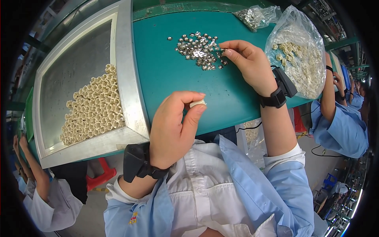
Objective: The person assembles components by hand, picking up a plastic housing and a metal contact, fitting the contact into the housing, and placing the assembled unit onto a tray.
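A worker's left hand (171, 126), near the hub of the view, curls loosely and pinches a small cream piece (197, 103) between thumb and forefinger, above the front of a green worktop (158, 75). At 2 o'clock from it, the right hand (254, 69) reaches to the near-right edge of a pile of shiny metal discs (199, 51), its thumb and forefinger drawn nearly together; whether they have hold of a disc cannot be told. The pile spreads across the worktop at 12 o'clock, one disc lying apart at its 10 o'clock side. At 9 o'clock, cream rings (94, 106) lie heaped in the near-right corner of a metal tray (130, 59). A clear bag (304, 25) of cream parts sits at 2 o'clock, just beyond the right hand, and a smaller bag (256, 17) at 1 o'clock. Black devices (136, 162) are strapped to both wrists.
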Demonstrator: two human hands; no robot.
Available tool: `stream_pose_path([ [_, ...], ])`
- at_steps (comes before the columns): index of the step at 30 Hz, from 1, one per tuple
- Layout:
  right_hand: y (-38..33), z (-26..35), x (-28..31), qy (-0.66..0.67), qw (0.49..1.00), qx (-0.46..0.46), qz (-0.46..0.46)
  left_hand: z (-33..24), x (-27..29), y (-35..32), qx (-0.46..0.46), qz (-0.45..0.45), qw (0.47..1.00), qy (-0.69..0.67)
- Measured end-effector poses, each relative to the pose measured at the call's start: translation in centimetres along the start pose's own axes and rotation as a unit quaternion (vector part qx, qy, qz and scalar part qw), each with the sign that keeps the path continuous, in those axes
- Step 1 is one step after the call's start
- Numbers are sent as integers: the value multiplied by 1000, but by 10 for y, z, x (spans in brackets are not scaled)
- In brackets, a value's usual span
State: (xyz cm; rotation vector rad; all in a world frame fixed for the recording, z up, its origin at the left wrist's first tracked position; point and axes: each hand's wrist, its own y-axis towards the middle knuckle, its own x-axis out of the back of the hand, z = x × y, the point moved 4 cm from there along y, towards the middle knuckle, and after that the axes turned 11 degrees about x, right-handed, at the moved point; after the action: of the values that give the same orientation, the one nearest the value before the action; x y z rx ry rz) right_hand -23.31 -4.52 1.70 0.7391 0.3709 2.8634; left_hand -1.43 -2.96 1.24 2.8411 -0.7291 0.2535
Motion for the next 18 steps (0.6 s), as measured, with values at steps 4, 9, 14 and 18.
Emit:
stream_pose_path([
  [4,0,2,0,13,1000,14,-2,-1,0,0,-2,-1,1000,3],
  [9,0,1,2,4,1000,22,-10,0,0,0,-2,-3,1000,-1],
  [14,0,-2,6,65,998,2,-13,2,0,0,2,-4,1000,-16],
  [18,0,-3,9,149,988,-11,-30,6,0,-1,12,4,998,-63],
])
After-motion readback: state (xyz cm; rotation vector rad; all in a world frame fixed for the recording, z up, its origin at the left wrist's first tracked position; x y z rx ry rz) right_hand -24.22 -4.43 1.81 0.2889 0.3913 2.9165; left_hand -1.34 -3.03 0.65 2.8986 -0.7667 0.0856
